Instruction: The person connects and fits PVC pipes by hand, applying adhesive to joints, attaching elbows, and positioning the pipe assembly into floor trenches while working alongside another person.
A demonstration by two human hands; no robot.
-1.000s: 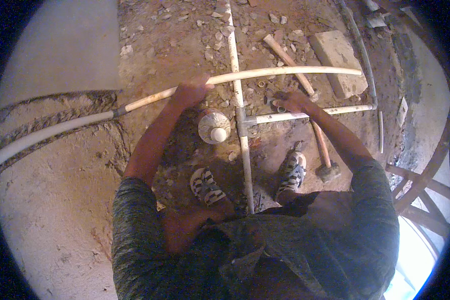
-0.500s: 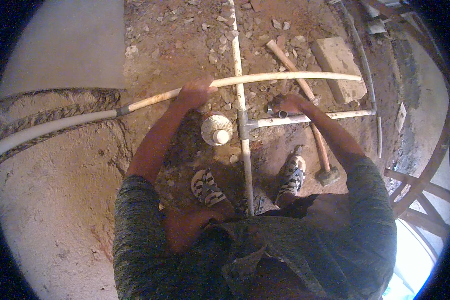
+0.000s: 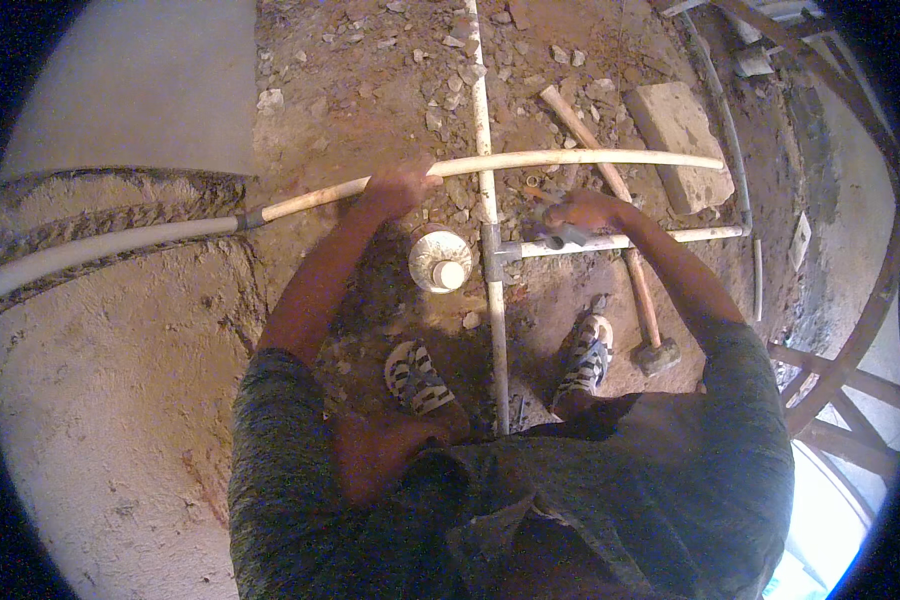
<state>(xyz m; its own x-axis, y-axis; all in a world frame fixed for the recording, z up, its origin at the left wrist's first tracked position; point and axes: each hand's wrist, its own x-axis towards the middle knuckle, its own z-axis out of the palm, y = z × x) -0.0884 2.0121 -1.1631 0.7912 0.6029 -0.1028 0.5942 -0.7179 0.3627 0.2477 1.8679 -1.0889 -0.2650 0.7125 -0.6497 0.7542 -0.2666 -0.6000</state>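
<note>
My left hand (image 3: 400,190) is wrapped round a long, dirty cream plastic pipe (image 3: 560,158), which bows across the trench from the left wall side. At its left end a grey coupling (image 3: 250,219) joins it to a thicker pale pipe (image 3: 120,247). In my right hand (image 3: 590,211) is a small grey pipe fitting (image 3: 560,238), its round mouth facing down and left; motion blur hides its exact shape. Just below it runs a pipe branch (image 3: 660,238), leaving a grey tee (image 3: 495,245) on the lengthwise pipe (image 3: 483,120).
A white plastic bottle (image 3: 438,262) stands left of the tee. A sledgehammer (image 3: 658,355) with a wooden handle lies under the pipes. A concrete block (image 3: 678,145) rests beyond my right hand. Stones (image 3: 450,90) litter the soil; my sandalled feet straddle the lengthwise pipe.
My right hand has lifted and turned the grey fitting slightly. My left hand keeps its hold on the long pipe. The whole view has shifted a little.
</note>
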